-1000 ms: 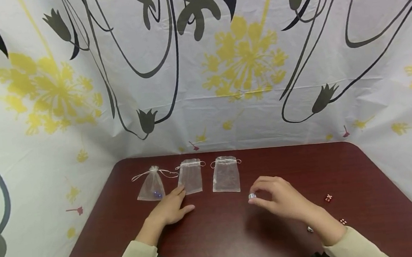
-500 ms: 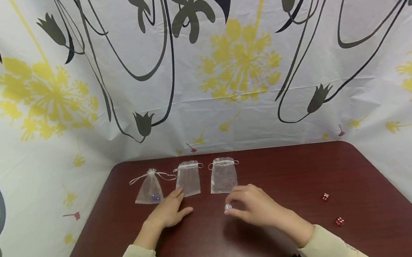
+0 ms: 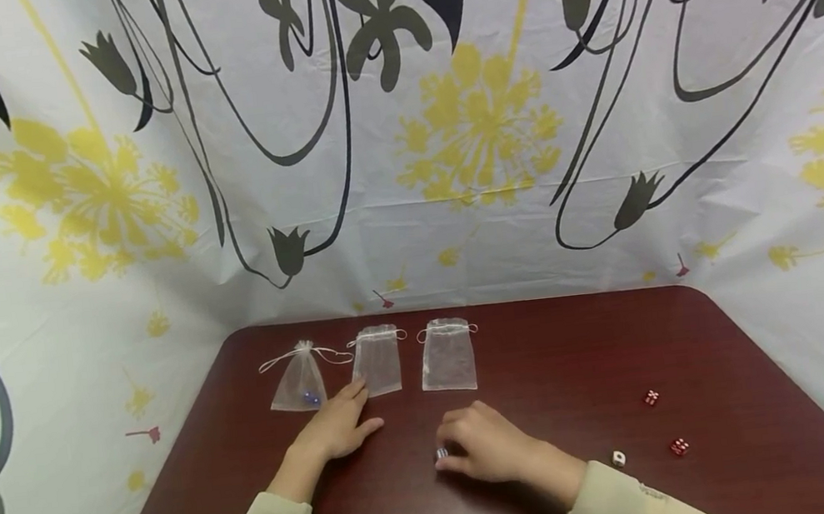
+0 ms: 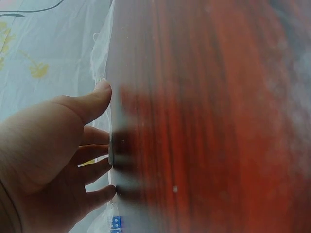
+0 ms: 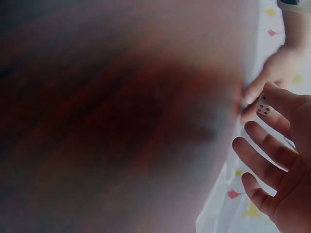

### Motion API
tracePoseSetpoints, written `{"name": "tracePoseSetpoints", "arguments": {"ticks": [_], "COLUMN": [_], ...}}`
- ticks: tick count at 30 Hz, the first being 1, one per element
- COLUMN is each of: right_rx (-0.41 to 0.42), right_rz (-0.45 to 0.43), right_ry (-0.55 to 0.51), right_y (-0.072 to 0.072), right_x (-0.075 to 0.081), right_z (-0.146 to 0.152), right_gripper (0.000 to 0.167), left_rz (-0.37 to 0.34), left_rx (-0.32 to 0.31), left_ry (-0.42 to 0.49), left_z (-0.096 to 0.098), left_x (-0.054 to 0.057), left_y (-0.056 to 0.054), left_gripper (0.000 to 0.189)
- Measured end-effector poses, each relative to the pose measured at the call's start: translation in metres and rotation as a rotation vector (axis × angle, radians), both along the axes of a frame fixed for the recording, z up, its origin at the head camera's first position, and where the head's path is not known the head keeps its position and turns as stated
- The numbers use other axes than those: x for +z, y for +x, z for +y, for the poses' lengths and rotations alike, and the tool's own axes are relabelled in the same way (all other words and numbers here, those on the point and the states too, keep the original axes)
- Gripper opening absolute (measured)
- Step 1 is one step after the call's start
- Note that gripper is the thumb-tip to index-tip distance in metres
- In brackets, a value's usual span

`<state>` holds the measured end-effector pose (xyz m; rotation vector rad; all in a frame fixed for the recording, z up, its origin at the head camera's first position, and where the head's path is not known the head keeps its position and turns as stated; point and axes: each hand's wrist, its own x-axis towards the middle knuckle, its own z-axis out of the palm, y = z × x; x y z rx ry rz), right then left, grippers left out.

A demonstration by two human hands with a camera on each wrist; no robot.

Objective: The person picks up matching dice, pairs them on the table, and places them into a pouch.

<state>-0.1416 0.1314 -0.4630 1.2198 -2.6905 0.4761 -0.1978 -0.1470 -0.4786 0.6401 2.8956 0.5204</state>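
My right hand (image 3: 488, 446) pinches a white die (image 5: 264, 105) between thumb and index finger; red pips show on it in the right wrist view. It is a little above the table, in front of the right-hand drawstring pouch (image 3: 449, 362). The other fingers are loosely bent in the right wrist view. My left hand (image 3: 330, 429) rests on the table with spread fingers, its fingertips at the lower left corner of the middle organza pouch (image 3: 380, 365). Left of that lies a tied pouch (image 3: 292, 387) with blue dice (image 3: 310, 398) inside. The middle and right pouches look flat.
Another white die (image 3: 618, 459) lies beside my right sleeve. Two red dice (image 3: 651, 398) are farther right on the dark red table (image 3: 558, 359). A patterned cloth (image 3: 344, 180) hangs behind the table's far edge.
With the die pinched in it, my right hand has moved left and nearer to me. The loose white die, hidden half a second ago, shows again. My left hand stays in place.
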Motion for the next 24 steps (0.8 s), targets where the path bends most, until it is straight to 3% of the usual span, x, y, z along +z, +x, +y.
{"name": "tracePoseSetpoints", "arguments": {"ticks": [4, 12, 24], "right_rx": [-0.011, -0.017, -0.026], "right_rz": [-0.011, 0.057, 0.088], "right_ry": [0.07, 0.137, 0.144], "right_y": [0.0016, 0.0042, 0.0055], "right_x": [-0.0058, -0.01, -0.0087], "right_z": [-0.003, -0.0033, -0.0001], "right_gripper": [0.019, 0.023, 0.026], "left_rz": [0.012, 0.021, 0.015], "left_rx": [-0.017, -0.04, -0.02], "left_ry": [0.002, 0.008, 0.012], "left_z": [0.0005, -0.0004, -0.001], "left_x": [0.0001, -0.0021, -0.001], "left_y": [-0.0004, -0.0012, -0.0007], "left_gripper": [0.066, 0.067, 0.068]}}
